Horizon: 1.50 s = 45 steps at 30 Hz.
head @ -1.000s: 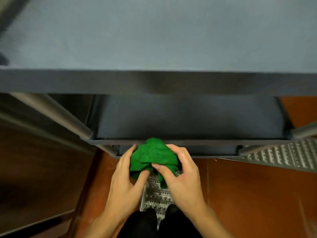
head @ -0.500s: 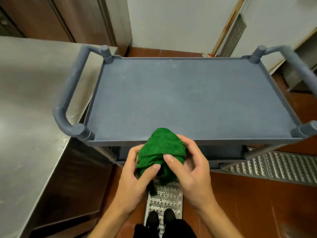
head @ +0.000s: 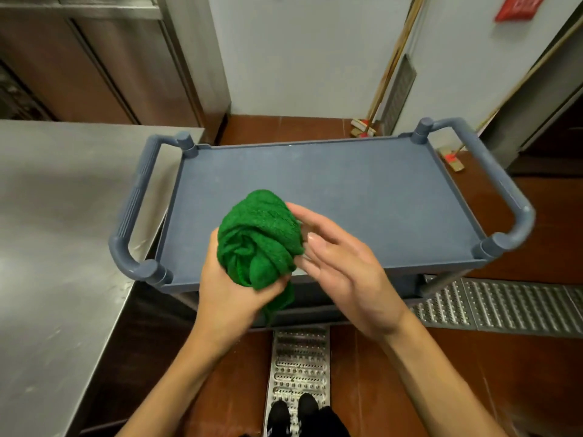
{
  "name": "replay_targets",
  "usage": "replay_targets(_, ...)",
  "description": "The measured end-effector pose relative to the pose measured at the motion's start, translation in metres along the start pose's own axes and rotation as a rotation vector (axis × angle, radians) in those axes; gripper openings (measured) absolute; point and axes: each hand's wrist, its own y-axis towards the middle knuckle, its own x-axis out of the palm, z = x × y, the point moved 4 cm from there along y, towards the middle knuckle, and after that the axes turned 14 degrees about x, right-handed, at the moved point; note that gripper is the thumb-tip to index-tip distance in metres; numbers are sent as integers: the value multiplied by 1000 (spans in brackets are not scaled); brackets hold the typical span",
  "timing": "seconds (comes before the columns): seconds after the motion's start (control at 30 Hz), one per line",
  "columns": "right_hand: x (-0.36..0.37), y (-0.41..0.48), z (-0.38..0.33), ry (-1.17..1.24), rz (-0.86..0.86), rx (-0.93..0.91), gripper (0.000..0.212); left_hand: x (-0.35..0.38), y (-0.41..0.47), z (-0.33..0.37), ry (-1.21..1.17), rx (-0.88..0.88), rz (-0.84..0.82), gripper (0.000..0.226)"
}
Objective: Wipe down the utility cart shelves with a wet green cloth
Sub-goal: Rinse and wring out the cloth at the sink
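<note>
A bunched green cloth [head: 258, 238] is held above the near edge of the blue-grey utility cart's top shelf [head: 362, 197]. My left hand [head: 230, 288] grips the cloth from below and the left, thumb curled round its lower folds. My right hand [head: 344, 266] is beside the cloth on the right, fingers extended and relaxed, fingertips at the cloth's edge. The top shelf is bare. The lower shelves are hidden beneath it.
A steel counter [head: 53, 247] stands close on the left of the cart. Cart handles [head: 132, 216] stick out at both ends. Metal drain grates [head: 492, 304] run along the red tile floor. Brooms [head: 366, 127] lean on the far wall.
The view has risen from the lower shelf to above the top shelf. Both hands lifted the cloth up over the shelf's near edge, and my right hand has loosened from it.
</note>
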Motion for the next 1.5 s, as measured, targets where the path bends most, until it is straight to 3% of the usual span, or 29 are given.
replay_targets(0.3,0,9,-35,-448,106,11,51,-24,24,25,149,70,18,80)
replay_targets(0.63,70,34,-12,-596,-85,-29,77,-61,-16,34,155,-36,173,78)
replay_targets(0.8,118,36,6,-644,-145,-64,81,-89,-58,52,84,-149,183,59)
replay_targets(1.03,203,10,51,-696,-279,-143,41,-139,-143,81,34,-224,266,34)
replay_targets(1.27,299,-67,113,-732,-398,-270,27,-199,-277,96,26,-393,584,69)
replay_targets(1.37,337,-103,137,-683,-425,-263,25,-211,-356,90,-248,-557,770,101)
replay_targets(1.5,385,-156,178,-616,-489,-205,24,-211,-441,102,-990,-523,879,94)
